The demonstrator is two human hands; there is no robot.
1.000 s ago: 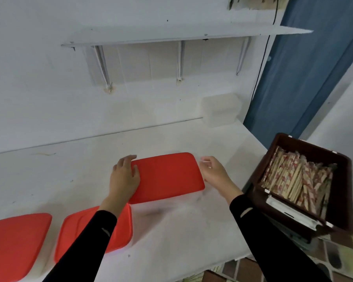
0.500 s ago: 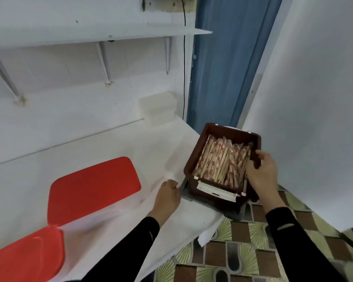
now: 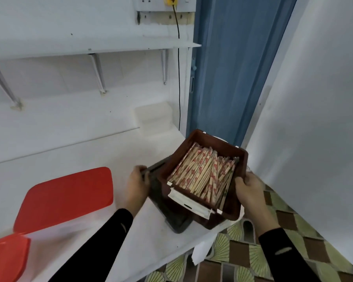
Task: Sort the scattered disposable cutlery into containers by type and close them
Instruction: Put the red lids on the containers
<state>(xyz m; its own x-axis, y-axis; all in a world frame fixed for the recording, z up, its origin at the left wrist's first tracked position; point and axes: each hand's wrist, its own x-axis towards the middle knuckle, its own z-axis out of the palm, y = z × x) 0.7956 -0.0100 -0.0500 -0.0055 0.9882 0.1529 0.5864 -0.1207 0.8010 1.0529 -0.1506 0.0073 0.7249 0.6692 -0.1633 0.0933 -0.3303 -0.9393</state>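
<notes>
A dark brown box (image 3: 240,157) packed with several paper-wrapped chopsticks (image 3: 204,176) sits at the right end of the white counter (image 3: 90,157), on a dark grey lid or tray (image 3: 171,212). My right hand (image 3: 250,190) grips the box's right rim. My left hand (image 3: 136,188) grips the dark grey piece at the box's left side. A clear container with a red lid (image 3: 67,196) stands closed on the counter to the left. Part of a second red lid (image 3: 6,259) shows at the lower left corner.
A translucent white container (image 3: 153,117) stands at the counter's back right corner. A white shelf on brackets (image 3: 90,47) hangs above. A blue door (image 3: 232,68) and a white wall lie to the right. Patterned floor tiles (image 3: 293,231) are below the counter edge.
My view swung right. My left hand left the red lid and took hold of the dark grey piece. My right hand reached the brown box and gripped its rim; the box now sits over the counter's end.
</notes>
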